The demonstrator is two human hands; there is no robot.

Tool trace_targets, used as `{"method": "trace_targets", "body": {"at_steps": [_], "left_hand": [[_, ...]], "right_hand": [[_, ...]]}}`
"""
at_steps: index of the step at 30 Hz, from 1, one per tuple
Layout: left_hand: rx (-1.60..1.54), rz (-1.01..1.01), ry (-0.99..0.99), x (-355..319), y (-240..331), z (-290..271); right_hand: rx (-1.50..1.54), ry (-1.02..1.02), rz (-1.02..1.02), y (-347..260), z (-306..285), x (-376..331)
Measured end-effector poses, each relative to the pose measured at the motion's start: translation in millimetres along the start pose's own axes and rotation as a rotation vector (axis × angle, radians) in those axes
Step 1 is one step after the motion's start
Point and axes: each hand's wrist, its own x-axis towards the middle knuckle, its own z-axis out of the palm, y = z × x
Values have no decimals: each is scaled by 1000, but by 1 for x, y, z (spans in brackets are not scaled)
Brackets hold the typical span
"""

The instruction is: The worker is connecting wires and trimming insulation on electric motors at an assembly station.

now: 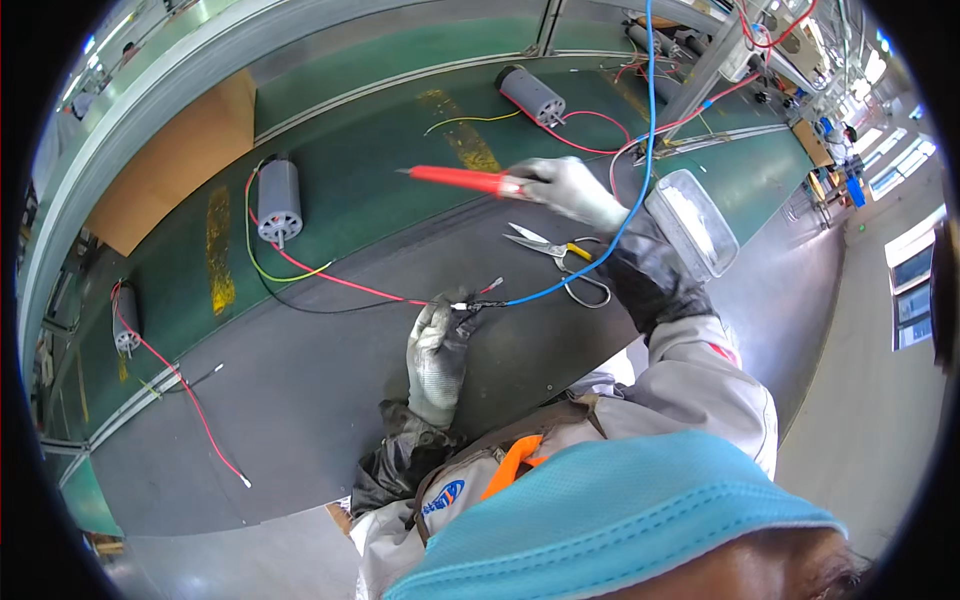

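Observation:
My left hand [437, 360], in a grey-white glove, is closed around wire ends over the dark mat. A small white piece and a black sleeve show at its fingertips, where a blue cable [548, 290] meets red and black wires from a grey cylindrical motor [279, 195]. Raised farther off, my gloved right hand [572, 190] grips a red tapered tool [455, 179], its narrow grey tip pointing left; its exact kind is unclear. Beneath that hand lie scissors [570, 255] with partly yellow handles. The blue cable passes across my right wrist.
A clear plastic box [700, 220] stands right of my right forearm. Other motors with loose wires lie at the far left [126, 318] and far middle [533, 97] on the green belt [370, 150]. A metal post [705, 70] and hanging cables are at the upper right.

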Motion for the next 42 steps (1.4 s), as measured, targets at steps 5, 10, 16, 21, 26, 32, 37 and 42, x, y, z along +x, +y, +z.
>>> {"method": "trace_targets", "body": {"at_steps": [5, 10, 16, 21, 26, 32, 37, 42], "left_hand": [[5, 2, -19, -3, 2, 3], [26, -11, -47, 1, 1, 5], [556, -2, 96, -2, 16, 46], [1370, 486, 470, 0, 61, 21], [2019, 506, 1135, -46, 150, -59], [2262, 1303, 939, -58, 155, -49], [2028, 737, -335, 10, 68, -8], [2092, 320, -970, 60, -36, 61]], "right_hand": [[-373, 235, 241, 95, -21, -89], [-296, 195, 187, 49, -18, -130], [678, -297, -412, -47, 45, -105], [1134, -334, -370, -54, 31, -107], [449, -39, 304, 20, 3, -122], [500, -633, 202, 2, -12, -122], [440, -412, -58, 20, -1, -34], [-111, -19, 212, 91, 2, 53]]}}
